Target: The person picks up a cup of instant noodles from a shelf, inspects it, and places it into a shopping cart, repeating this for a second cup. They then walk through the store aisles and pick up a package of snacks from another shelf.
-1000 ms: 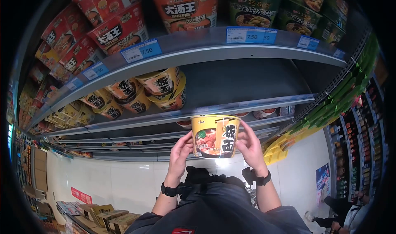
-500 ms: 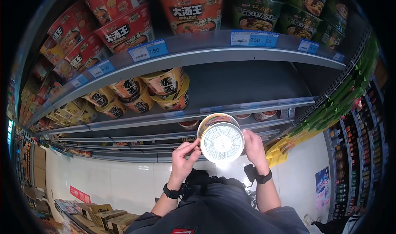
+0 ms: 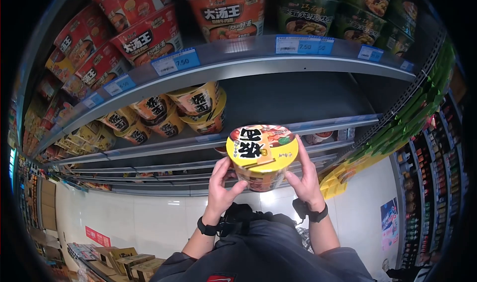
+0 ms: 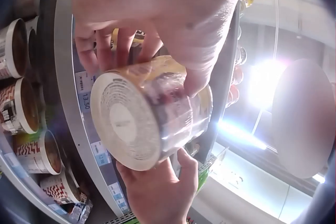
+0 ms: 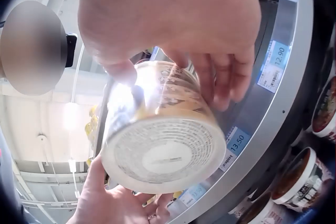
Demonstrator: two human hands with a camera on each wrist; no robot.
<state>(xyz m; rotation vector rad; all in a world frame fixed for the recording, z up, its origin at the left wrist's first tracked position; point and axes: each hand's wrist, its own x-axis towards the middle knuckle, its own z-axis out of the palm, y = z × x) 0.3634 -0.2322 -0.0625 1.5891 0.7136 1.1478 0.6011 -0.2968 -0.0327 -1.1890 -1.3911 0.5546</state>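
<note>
While the left hand [image 3: 219, 190] and right hand [image 3: 306, 183] pinch the tub [image 3: 263, 158] from opposite sides, light, even pressure best steadies its tilt.

Two hands [image 3: 222, 185], two black wristbands [image 3: 208, 227], one held tub [image 3: 263, 150], one red shirt patch [image 3: 220, 278]

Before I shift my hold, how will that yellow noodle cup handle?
The yellow cup is likely light and stiff, its rim undented between the left hand and right hand. Glossy wrapping may slip; its round wall could roll if laid sideways.
</note>
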